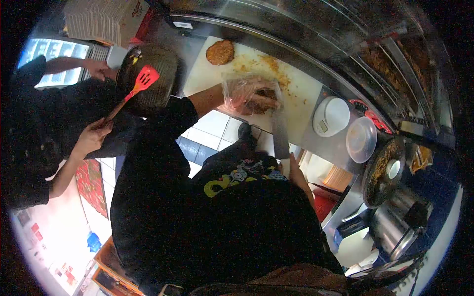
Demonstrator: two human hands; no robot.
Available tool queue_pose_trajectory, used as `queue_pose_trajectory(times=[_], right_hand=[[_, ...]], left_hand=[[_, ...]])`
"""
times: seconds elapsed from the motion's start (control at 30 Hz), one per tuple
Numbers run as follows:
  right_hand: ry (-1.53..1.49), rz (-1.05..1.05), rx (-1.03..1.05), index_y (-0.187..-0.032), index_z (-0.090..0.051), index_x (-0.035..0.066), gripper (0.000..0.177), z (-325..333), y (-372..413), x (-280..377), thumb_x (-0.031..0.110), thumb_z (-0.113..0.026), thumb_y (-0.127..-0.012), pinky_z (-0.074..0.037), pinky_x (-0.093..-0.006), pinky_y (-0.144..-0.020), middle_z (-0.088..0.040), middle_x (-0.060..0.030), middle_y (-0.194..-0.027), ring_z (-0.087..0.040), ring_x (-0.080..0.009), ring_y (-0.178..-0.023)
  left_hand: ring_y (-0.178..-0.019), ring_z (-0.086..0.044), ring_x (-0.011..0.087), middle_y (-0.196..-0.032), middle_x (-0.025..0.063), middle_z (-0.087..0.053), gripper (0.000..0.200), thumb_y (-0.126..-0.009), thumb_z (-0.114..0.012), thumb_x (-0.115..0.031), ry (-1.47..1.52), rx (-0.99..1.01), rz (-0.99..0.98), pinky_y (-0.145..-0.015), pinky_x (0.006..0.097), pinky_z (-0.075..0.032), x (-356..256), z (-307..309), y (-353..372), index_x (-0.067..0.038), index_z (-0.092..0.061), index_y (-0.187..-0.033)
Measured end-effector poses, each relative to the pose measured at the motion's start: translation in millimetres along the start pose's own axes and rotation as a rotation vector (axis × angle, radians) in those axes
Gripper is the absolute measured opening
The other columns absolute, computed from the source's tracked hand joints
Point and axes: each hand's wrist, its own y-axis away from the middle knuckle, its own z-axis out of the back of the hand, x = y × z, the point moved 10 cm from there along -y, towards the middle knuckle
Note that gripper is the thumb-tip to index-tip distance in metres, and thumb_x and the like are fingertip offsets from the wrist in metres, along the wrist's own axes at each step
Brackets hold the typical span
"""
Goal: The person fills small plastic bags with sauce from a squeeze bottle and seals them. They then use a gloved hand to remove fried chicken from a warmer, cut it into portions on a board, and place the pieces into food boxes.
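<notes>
My left hand [247, 96], in a loose clear plastic glove, reaches over the near edge of the white cutting board [301, 89]. Its fingers are closed on a dark brown piece of cooked meat [264, 102], partly hidden by the plastic. Close to my body, my right hand [295, 171] grips a knife [280, 138]; the wide blade points toward the board, beside the meat. A round browned patty [219, 52] lies on the far left of the board. Orange-brown crumbs [274, 66] are scattered over the board's middle.
At left, a co-worker holds a pan [160, 74] and a red slotted spatula [144, 79]. White scale [332, 117], clear plastic tub [361, 139] and a dark round pan [382, 172] with a white cup stand right of the board. Metal food trays [395, 74] line the back.
</notes>
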Motion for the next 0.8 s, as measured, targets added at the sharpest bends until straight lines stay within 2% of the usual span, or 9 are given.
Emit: queue_pose_trajectory(times=[0.1,0.23,0.33,0.4,0.47,0.57,0.63,0.7,0.8], right_hand=[[-0.049,0.003,0.117,-0.073,-0.053,0.012,0.065,-33.1,-21.1,-6.8,0.07,-0.028,-0.089,-0.027,-0.028,-0.032,-0.046,-0.0023,-0.05,-0.036,-0.0122,-0.035],[-0.091,-0.01,0.318,-0.072,-0.05,0.012,0.067,-95.1,-23.1,0.4,0.073,-0.027,-0.087,-0.026,-0.0279,-0.031,-0.04,-0.0011,-0.046,-0.032,-0.0121,-0.033],[-0.245,0.034,0.637,-0.07,-0.048,0.013,0.067,-139.8,-15.5,9.8,0.075,-0.028,-0.086,-0.025,-0.0281,-0.03,-0.038,-0.0006,-0.045,-0.031,-0.0121,-0.032],[-0.289,0.073,0.683,-0.07,-0.045,0.011,0.067,-145.4,-9.1,6.4,0.073,-0.026,-0.087,-0.024,-0.0281,-0.03,-0.032,-0.0008,-0.043,-0.027,-0.0125,-0.03],[-0.32,0.152,0.698,-0.068,-0.042,0.009,0.069,-143.5,2.1,-0.5,0.072,-0.022,-0.088,-0.024,-0.0285,-0.029,-0.028,-0.0009,-0.042,-0.023,-0.0131,-0.029],[-0.457,0.16,0.767,-0.07,-0.043,0.01,0.068,-134.3,33.9,-24.4,0.072,-0.022,-0.088,-0.024,-0.0286,-0.028,-0.029,-0.0008,-0.043,-0.025,-0.0129,-0.029],[-0.513,0.312,0.745,-0.069,-0.043,0.011,0.068,-116.9,61.1,-40.1,0.072,-0.022,-0.089,-0.023,-0.0277,-0.028,-0.031,-0.0001,-0.043,-0.026,-0.0117,-0.029],[-0.575,0.436,0.685,-0.069,-0.043,0.011,0.067,-91.7,92.8,-59.3,0.072,-0.022,-0.089,-0.024,-0.0268,-0.028,-0.031,0.001,-0.043,-0.027,-0.0102,-0.03],[-0.614,0.657,0.485,-0.068,-0.041,0.012,0.065,-44.6,143.6,-96.0,0.068,-0.018,-0.092,-0.024,-0.0246,-0.029,-0.031,0.0027,-0.043,-0.027,-0.0081,-0.03]], left_hand=[[-0.122,-0.042,0.0376,-0.139,0.0185,-0.034,0.074,-0.071,-0.075,-0.023,0.11,-0.164,0.008,-0.103,0.046,-0.037,1.4,-14.8,3.9,-0.026,-0.042,-0.138],[-0.116,-0.046,0.0342,-0.131,0.0199,-0.038,0.073,-0.074,-0.072,-0.02,0.246,-0.398,0.172,-0.1,0.0418,-0.039,-8.7,0.2,13.3,-0.015,-0.039,-0.139],[-0.115,-0.046,0.0341,-0.129,0.0194,-0.039,0.072,-0.075,-0.069,-0.02,0.137,-0.514,0.307,-0.099,0.0405,-0.039,-4.0,3.6,20.3,-0.012,-0.038,-0.139],[-0.112,-0.047,0.0354,-0.125,0.022,-0.04,0.074,-0.069,-0.07,-0.018,0.3,-0.54,0.386,-0.098,0.0431,-0.039,6.2,-14.4,22.0,-0.01,-0.041,-0.136],[-0.11,-0.048,0.0364,-0.124,0.0234,-0.04,0.075,-0.064,-0.071,-0.017,-0.072,-0.499,0.258,-0.098,0.0444,-0.039,-48.8,25.7,4.1,-0.009,-0.044,-0.134],[-0.106,-0.051,0.0391,-0.119,0.0234,-0.044,0.076,-0.06,-0.072,-0.015,-0.15,-0.492,0.101,-0.091,0.0458,-0.043,-95.2,22.4,-20.8,-0.01,-0.047,-0.132],[-0.095,-0.055,0.0343,-0.107,0.0196,-0.051,0.066,-0.062,-0.073,-0.011,-0.27,-0.424,-0.032,-0.084,0.0458,-0.045,-164.1,36.4,-54.3,-0.007,-0.049,-0.124],[-0.084,-0.056,0.0326,-0.101,0.0156,-0.056,0.059,-0.071,-0.072,-0.018,0.024,-0.398,-0.258,-0.084,0.0444,-0.045,-224.2,25.1,-86.5,-0.005,-0.047,-0.122],[-0.11,-0.047,0.0417,-0.119,0.026,-0.047,0.064,-0.073,-0.07,-0.031,-0.032,-0.423,-0.463,-0.09,0.0523,-0.041,-301.0,-0.7,-114.5,-0.01,-0.05,-0.13]])
